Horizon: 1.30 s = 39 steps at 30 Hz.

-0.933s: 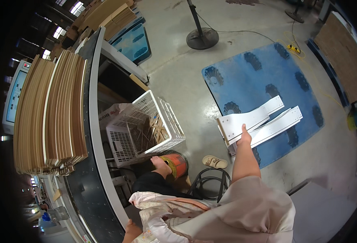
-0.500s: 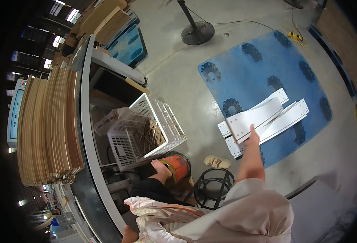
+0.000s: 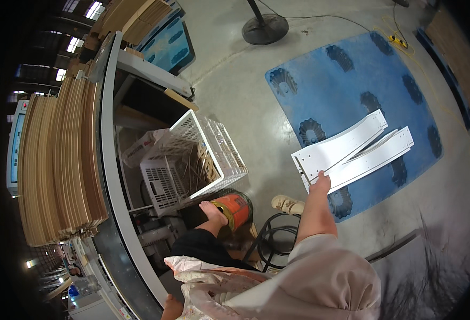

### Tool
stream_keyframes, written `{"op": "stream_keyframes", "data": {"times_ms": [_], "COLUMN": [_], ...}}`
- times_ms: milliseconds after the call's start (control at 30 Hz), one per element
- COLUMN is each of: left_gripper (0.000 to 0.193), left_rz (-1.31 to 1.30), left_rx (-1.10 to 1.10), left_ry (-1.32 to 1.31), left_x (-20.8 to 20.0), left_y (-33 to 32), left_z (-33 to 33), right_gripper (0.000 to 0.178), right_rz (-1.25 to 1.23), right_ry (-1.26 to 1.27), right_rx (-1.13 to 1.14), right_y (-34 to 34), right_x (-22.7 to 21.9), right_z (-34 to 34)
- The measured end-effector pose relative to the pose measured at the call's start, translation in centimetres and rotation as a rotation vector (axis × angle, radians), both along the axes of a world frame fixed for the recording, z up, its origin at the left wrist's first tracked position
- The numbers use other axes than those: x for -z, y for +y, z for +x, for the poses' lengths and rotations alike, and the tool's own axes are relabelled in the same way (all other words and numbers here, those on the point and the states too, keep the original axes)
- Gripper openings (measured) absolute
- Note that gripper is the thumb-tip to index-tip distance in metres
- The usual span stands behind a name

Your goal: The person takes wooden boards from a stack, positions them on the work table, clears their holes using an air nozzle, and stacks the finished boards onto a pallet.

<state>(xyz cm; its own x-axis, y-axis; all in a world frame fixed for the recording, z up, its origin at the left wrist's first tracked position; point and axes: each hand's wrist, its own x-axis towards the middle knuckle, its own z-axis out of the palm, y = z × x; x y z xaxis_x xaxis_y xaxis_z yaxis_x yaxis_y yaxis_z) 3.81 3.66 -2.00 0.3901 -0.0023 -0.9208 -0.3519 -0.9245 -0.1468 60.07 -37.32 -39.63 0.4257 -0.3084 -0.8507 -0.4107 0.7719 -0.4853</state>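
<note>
Several white panels (image 3: 339, 140) with small holes near their ends lie in two slanting, overlapping stacks on a blue plastic pallet (image 3: 320, 80). My right hand (image 3: 321, 183) is at the near end of the left stack. Its thumb rests on top of the uppermost panel's corner, and the other fingers curl at the edge, partly hidden. Low in the picture, my left hand (image 3: 172, 307) shows only in part beside the grey edge of the workbench (image 3: 133, 256). Its fingers cannot be made out.
A white plastic crate (image 3: 229, 154) holding thin brown strips stands left of the pallet. Beside it are an orange drum (image 3: 236, 212) under my bare foot, a sandal (image 3: 287, 205) and a black round stool frame (image 3: 277, 237). Brown boards (image 3: 59, 165) are stacked on the bench.
My right hand has brought the top white panel down and into line with the left stack. The view has shifted slightly; my left hand stays near the bench edge.
</note>
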Motion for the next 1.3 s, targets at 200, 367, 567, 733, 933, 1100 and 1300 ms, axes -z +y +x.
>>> {"op": "stream_keyframes", "data": {"times_ms": [200, 367, 567, 733, 933, 1100, 1300], "left_gripper": [0.017, 0.018, 0.017, 0.025, 0.031, 0.019, 0.012], "left_rz": [-0.02, 0.016, -0.015, 0.079, 0.128, -0.445, -0.521], "left_rx": [-0.062, 0.086, -0.068, -0.162, -0.523, -0.791, -0.886], "left_ry": [0.069, -0.012, 0.012, 0.149, 0.174, -0.797, -1.735], "left_x": [0.3, -0.1, -0.5, -2.3, -4.5, -7.1, -9.0], "left_y": [-0.3, -0.7, -2.2, -4.1, -8.3, -7.9, -9.7], "left_z": [0.9, -0.4, 0.4, 4.4, 13.2, 13.0, 5.6], "right_gripper": [0.032, 0.03, 0.032, 0.028, 0.018, 0.029, 0.027], "right_rz": [-0.044, -0.963, -0.665, -0.285, -0.113, 0.372, 0.812], "right_ry": [0.101, -0.115, -0.455, -0.822, -0.396, -0.565, -1.135], "right_rx": [0.053, -1.895, -2.429, -2.954, -2.351, -2.01, -2.217], "right_y": [-0.3, -0.4, 9.6, 14.9, 19.9, 28.3, 32.9], "right_x": [1.1, 1.8, 0.1, -3.9, -8.8, -24.2, -39.6], "right_z": [0.6, -1.1, -13.1, -20.0, -16.2, -12.7, -18.4]}}
